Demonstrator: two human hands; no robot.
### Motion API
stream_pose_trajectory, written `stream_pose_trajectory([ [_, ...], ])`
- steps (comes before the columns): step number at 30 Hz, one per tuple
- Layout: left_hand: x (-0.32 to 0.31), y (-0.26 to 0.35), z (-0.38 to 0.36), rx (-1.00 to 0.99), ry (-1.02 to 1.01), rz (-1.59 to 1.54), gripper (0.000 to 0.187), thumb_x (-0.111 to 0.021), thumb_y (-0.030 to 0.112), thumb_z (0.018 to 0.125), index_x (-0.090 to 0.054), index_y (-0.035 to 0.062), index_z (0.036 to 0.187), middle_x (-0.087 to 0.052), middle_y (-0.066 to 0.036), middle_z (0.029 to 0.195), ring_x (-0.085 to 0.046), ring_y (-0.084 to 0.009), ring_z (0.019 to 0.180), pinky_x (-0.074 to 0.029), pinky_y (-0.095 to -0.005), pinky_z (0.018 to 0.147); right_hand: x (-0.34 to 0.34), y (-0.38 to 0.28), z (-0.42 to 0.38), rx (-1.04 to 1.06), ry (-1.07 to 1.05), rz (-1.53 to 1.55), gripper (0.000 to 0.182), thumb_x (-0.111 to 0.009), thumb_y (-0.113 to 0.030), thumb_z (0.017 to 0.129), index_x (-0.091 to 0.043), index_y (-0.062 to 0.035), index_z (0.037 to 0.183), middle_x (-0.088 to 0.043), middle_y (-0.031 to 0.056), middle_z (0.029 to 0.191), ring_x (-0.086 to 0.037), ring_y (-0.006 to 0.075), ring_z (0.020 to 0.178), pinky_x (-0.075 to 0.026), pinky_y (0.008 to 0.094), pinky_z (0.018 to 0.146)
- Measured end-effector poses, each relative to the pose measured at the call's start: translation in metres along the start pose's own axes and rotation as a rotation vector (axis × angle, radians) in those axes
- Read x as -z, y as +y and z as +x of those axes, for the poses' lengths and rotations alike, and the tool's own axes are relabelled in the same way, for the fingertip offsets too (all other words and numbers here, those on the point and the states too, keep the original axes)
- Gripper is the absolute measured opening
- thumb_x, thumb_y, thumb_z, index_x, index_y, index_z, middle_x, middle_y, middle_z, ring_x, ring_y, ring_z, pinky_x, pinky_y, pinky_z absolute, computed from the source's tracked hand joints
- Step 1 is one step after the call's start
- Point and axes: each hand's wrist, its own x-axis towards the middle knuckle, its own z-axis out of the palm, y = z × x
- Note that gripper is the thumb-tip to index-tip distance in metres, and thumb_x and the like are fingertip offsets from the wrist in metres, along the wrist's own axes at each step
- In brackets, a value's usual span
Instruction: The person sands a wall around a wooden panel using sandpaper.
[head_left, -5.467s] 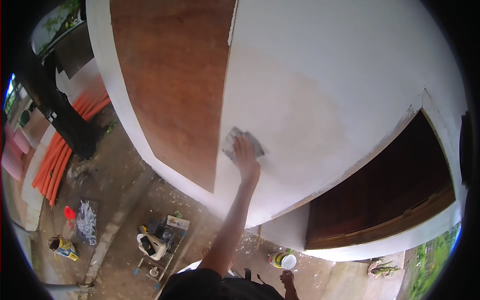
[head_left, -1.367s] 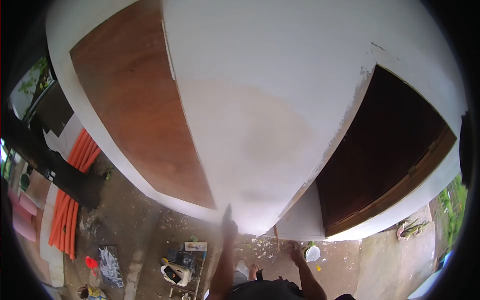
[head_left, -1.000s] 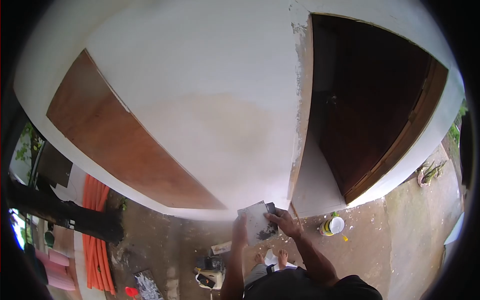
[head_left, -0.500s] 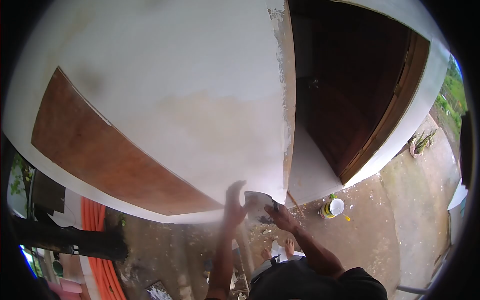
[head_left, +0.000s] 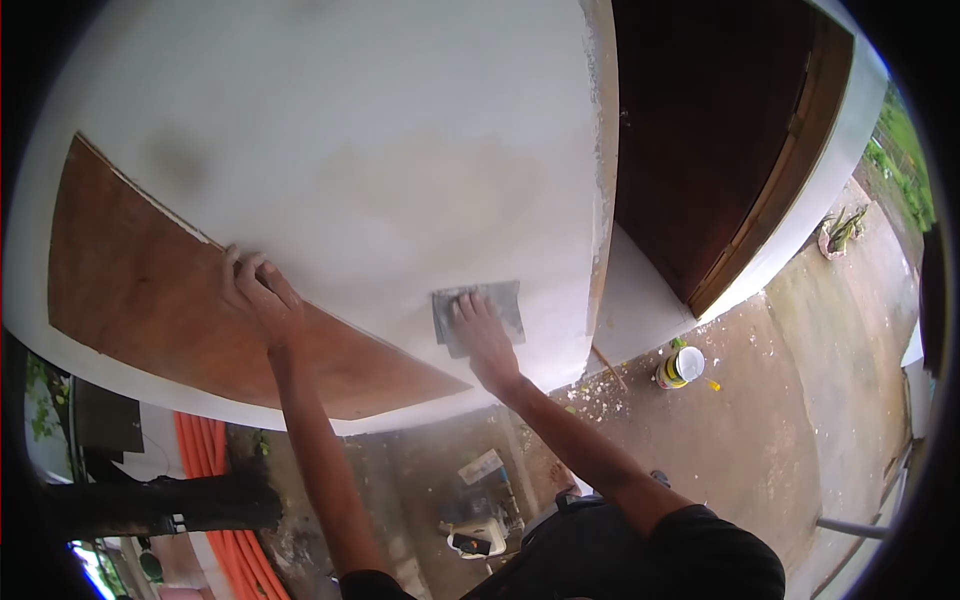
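Right hand (head_left: 487, 340) presses a flat gray sanding sheet (head_left: 478, 312) against the white wall (head_left: 400, 150), fingers spread on it. Sheet looks thin, light, flexible, probably abrasive; best held by palm pressure. Left hand (head_left: 258, 295) rests open at the brown panel (head_left: 150, 300) edge.

A broad white plastered wall (head_left: 400, 130) fills most of the view, with a beige, duller patch across its middle. To its left sits a brown wooden panel (head_left: 150, 300) set into the wall. On the right a dark wooden door (head_left: 720, 140) stands in its frame, the wall edge beside it rough and chipped. Below lies a bare concrete floor (head_left: 800, 400), speckled with white flecks near the wall. A small paint can (head_left: 682, 366) stands on it by the door. Orange pipes (head_left: 225, 520) lie at lower left. Soft daylight; greenery (head_left: 905, 160) shows at far right.
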Motion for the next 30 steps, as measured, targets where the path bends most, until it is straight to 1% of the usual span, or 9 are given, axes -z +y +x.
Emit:
stream_pose_trajectory([
  [3,-0.022,-0.026,0.005,-0.161,0.109,-0.071,0.016,-0.051,0.016,0.104,-0.054,0.0033,0.113,-0.052,-0.020,0.133,-0.052,-0.0380,0.119,-0.045,-0.0493,0.098,0.014,0.008,-0.072,-0.372,-0.190,0.216,0.079,-0.042,0.019,0.083,-0.035,-0.0096,0.156,-0.035,0.0216,0.160,-0.032,0.0426,0.149,-0.033,0.0523,0.120],
  [6,-0.016,-0.027,-0.006,-0.161,0.098,-0.061,0.015,-0.052,0.016,0.104,-0.054,0.0038,0.113,-0.048,-0.021,0.136,-0.050,-0.0391,0.121,-0.044,-0.0478,0.099,0.120,-0.037,0.009,-0.242,0.140,0.051,0.085,-0.046,0.023,0.080,-0.028,-0.0055,0.159,-0.033,0.0255,0.160,-0.027,0.0429,0.150,-0.031,0.0512,0.122],
  [9,-0.020,-0.024,0.000,-0.152,0.116,-0.001,0.017,-0.051,0.018,0.105,-0.055,0.0047,0.113,-0.048,-0.020,0.136,-0.049,-0.0386,0.122,-0.042,-0.0489,0.100,0.144,-0.049,0.105,-0.093,0.457,-0.194,0.075,-0.055,0.015,0.081,-0.040,0.0009,0.153,-0.035,0.0217,0.161,-0.028,0.0415,0.151,-0.027,0.0502,0.123],
  [14,-0.026,-0.026,-0.004,-0.117,0.145,-0.090,0.019,-0.050,0.022,0.106,-0.056,0.0055,0.112,-0.049,-0.020,0.136,-0.046,-0.0371,0.126,-0.039,-0.0500,0.102,0.059,0.011,0.057,0.025,0.186,-0.263,0.070,-0.049,0.015,0.080,-0.047,-0.0022,0.147,-0.042,0.0194,0.157,-0.033,0.0411,0.148,-0.027,0.0508,0.123],
  [20,0.005,0.005,0.000,0.042,-0.023,-0.144,0.024,-0.059,0.016,0.098,-0.057,0.0037,0.119,-0.046,-0.022,0.144,-0.044,-0.0393,0.130,-0.034,-0.0532,0.107,0.090,0.004,-0.065,-0.590,-0.221,0.324,0.050,-0.040,0.000,0.097,-0.051,-0.0076,0.145,-0.056,0.0220,0.144,-0.051,0.0410,0.134,-0.046,0.0448,0.108],
  [23,0.033,0.083,-0.054,0.281,-0.245,-0.542,0.035,-0.068,0.013,0.089,-0.057,0.0032,0.121,-0.048,-0.020,0.144,-0.043,-0.0407,0.133,-0.034,-0.0531,0.110,0.151,-0.016,-0.041,-0.725,-0.393,0.596,0.049,-0.045,-0.019,0.103,-0.044,0.0007,0.149,-0.061,0.0181,0.135,-0.058,0.0246,0.123,-0.047,0.0351,0.102],
  [26,0.067,0.171,-0.105,0.558,-0.910,-1.113,0.072,-0.070,0.023,0.094,-0.035,0.0039,0.154,-0.056,-0.019,0.139,-0.051,-0.0330,0.131,-0.035,-0.0440,0.115,0.177,-0.048,-0.027,-0.695,-0.390,0.932,0.057,-0.049,-0.028,0.105,-0.040,0.0084,0.149,-0.060,0.0131,0.132,-0.055,0.0164,0.119,-0.048,0.0343,0.101],
  [28,0.066,0.198,-0.127,1.029,-0.890,-1.620,0.070,-0.058,0.041,0.103,-0.031,0.0039,0.156,-0.061,-0.014,0.125,-0.059,-0.0223,0.117,-0.048,-0.0384,0.100,0.194,-0.072,-0.014,-0.815,-0.742,0.961,0.068,-0.065,-0.037,0.100,-0.040,0.0014,0.151,-0.051,0.0158,0.143,-0.051,0.0233,0.132,-0.041,0.0367,0.112],
  [30,0.067,0.190,-0.118,1.113,-1.004,-1.527,0.067,-0.055,0.044,0.104,-0.034,0.0036,0.153,-0.060,-0.012,0.120,-0.061,-0.0203,0.111,-0.049,-0.0349,0.098,0.178,-0.075,-0.025,-0.420,-0.554,1.142,0.087,-0.078,-0.039,0.090,-0.032,-0.0038,0.154,-0.034,0.0179,0.155,-0.034,0.0293,0.147,-0.034,0.0436,0.118],
])
